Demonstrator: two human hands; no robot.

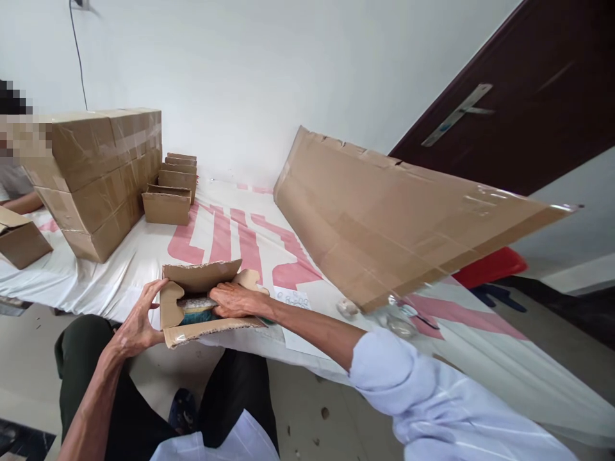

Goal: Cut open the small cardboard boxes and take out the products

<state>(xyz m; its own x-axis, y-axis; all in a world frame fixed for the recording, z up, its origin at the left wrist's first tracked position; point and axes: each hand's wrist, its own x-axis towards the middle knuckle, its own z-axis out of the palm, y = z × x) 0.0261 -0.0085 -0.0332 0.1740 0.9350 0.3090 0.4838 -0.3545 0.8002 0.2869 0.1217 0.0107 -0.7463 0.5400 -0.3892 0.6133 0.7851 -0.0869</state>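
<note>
A small open cardboard box (210, 331) sits at the near edge of the cloth-covered table, its flaps raised. My left hand (137, 320) grips its left end, fingers at the back corner and thumb at the front one. Inside lies a teal item (196, 317) with a pale, grainy-looking layer (196, 303) above it; I cannot tell what they are. My right hand (235, 299) reaches into the box from the right, its fingers curled down on the contents and their tips hidden. A sheet of paper with handwriting (293, 299) lies just right of the box.
Taped cartons (96, 186) are stacked at the left, with several small open boxes (167, 208) behind them. A large cardboard sheet (384, 218) leans at the right; clear tape (401, 325) and scissors (423, 318) lie near it. Another person's arm (24, 203) shows far left.
</note>
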